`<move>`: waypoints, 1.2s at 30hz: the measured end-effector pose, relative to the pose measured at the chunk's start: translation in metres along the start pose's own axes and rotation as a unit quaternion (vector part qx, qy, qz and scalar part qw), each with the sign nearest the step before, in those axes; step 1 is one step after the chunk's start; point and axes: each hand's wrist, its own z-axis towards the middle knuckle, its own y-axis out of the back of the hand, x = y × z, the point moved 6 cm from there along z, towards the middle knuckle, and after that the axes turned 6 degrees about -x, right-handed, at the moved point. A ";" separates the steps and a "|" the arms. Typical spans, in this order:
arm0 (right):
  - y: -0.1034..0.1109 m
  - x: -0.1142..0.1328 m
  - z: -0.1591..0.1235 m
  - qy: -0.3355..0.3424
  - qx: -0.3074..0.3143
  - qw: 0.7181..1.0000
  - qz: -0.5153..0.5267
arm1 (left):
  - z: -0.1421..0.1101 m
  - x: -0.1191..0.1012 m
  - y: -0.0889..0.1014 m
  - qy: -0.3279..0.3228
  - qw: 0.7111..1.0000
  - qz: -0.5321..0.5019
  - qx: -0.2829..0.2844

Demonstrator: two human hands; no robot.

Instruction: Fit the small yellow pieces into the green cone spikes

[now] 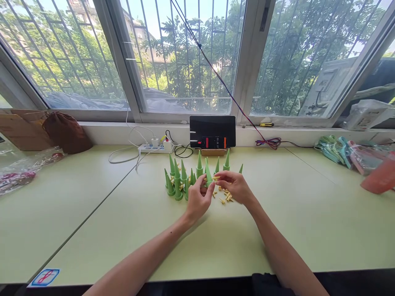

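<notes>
My left hand (199, 199) is closed round a green cone-shaped piece (208, 174) that points upward. Close by on its right, my right hand (236, 186) pinches a small yellow peg-like piece (216, 178) between thumb and fingertips, near the cone's side. Whether the peg touches the cone I cannot tell. Several more green cones (177, 181) stand upright on the table, mostly to the left of and behind my hands. Loose yellow pegs (227, 196) lie scattered below my right hand.
Behind the cones a dark tablet (212, 125) leans against the sill, with a lit phone (213, 142) before it. A power strip (156, 147) with cables lies to the left. A brown bag (66, 132) stands far left; bagged items (335, 152) and a red container (379, 174) are at right.
</notes>
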 end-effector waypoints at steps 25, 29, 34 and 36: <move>-0.003 0.011 0.000 0.025 0.020 0.999 0.014 | 0.002 -0.001 0.001 0.024 0.998 -0.052 -0.005; -0.003 0.009 0.000 0.021 0.017 0.999 0.024 | 0.002 0.000 0.001 0.017 0.999 -0.048 -0.005; -0.003 0.006 0.000 0.015 0.016 1.000 0.021 | 0.001 0.002 0.001 0.019 0.998 -0.053 -0.004; -0.003 0.006 0.000 0.015 0.015 1.000 0.017 | 0.001 0.003 0.000 0.022 0.998 -0.055 -0.003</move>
